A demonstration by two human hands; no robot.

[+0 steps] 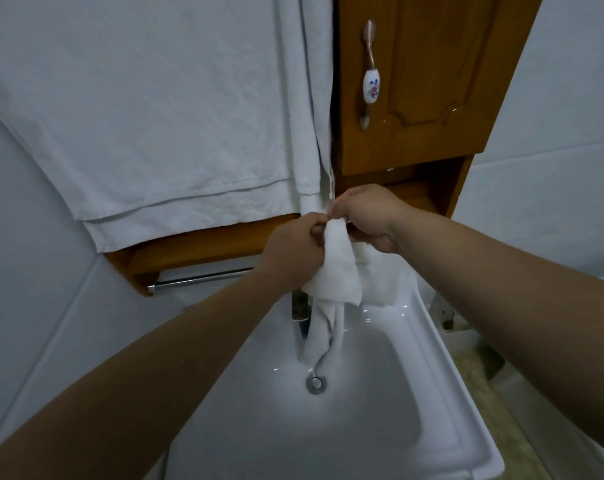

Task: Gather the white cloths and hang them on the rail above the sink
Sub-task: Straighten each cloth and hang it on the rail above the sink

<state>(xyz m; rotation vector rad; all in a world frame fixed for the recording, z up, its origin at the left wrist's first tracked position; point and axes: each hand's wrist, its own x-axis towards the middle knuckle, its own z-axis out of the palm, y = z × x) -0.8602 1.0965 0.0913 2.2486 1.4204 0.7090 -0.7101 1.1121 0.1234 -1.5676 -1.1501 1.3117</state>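
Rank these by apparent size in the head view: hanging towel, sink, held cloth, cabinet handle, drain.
1. hanging towel, cut off by the frame edge
2. sink, close to the towel; nearness makes this unsure
3. held cloth
4. cabinet handle
5. drain

Dim, bluish light around me. Small glints on sink (pixel 380 431) and glossy cupboard (pixel 432 81). My arms (pixel 137 375) stretch, soften toward lower edges; wide lens bends wall (pixel 553 174) lines.
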